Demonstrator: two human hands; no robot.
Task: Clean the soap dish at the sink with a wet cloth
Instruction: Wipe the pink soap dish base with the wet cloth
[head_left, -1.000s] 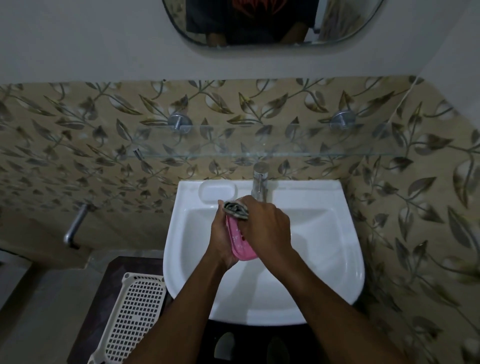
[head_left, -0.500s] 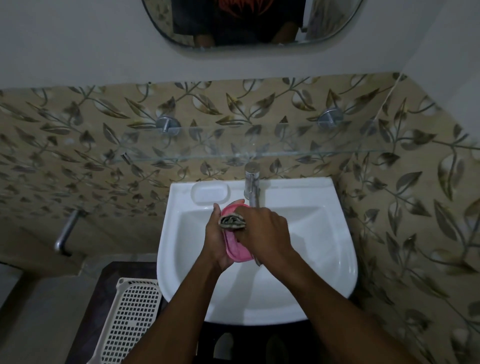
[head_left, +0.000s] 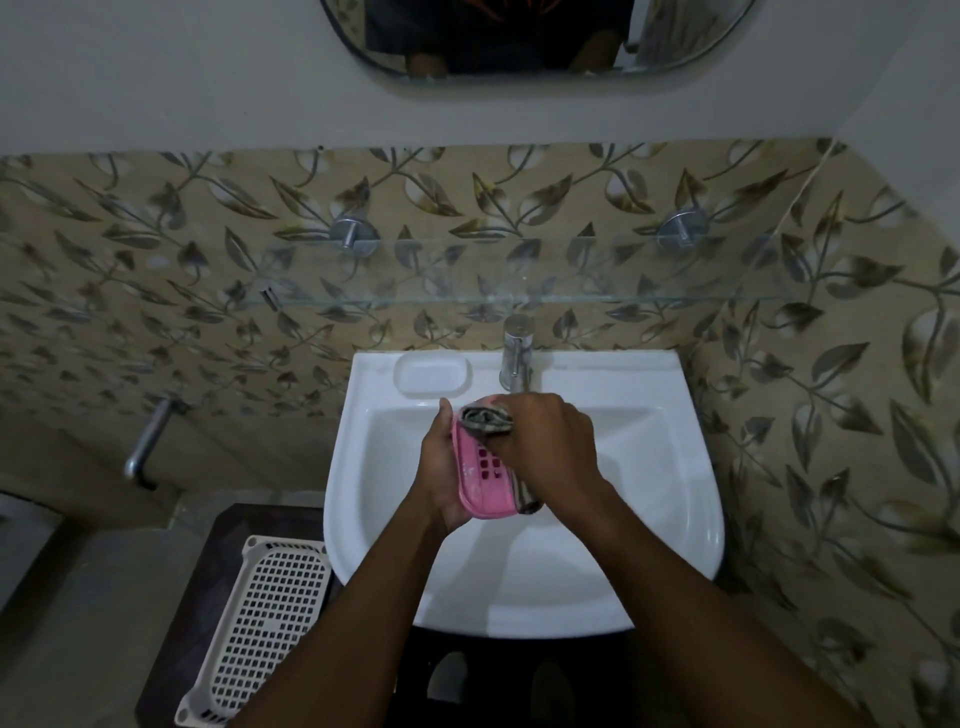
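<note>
1. Soap dish (head_left: 480, 480), pink and slotted, sits over my white sink (head_left: 670, 499), below the tap (head_left: 516, 358).
2. My left hand (head_left: 441, 467) cups it from beneath.
3. My right hand (head_left: 550, 447) grips the bunched cloth (head_left: 485, 420) against its upper end.

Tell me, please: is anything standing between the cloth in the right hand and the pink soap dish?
Nothing visible does. The right hand presses the cloth straight onto the far end of the pink soap dish, which the left hand holds over the sink.
</note>
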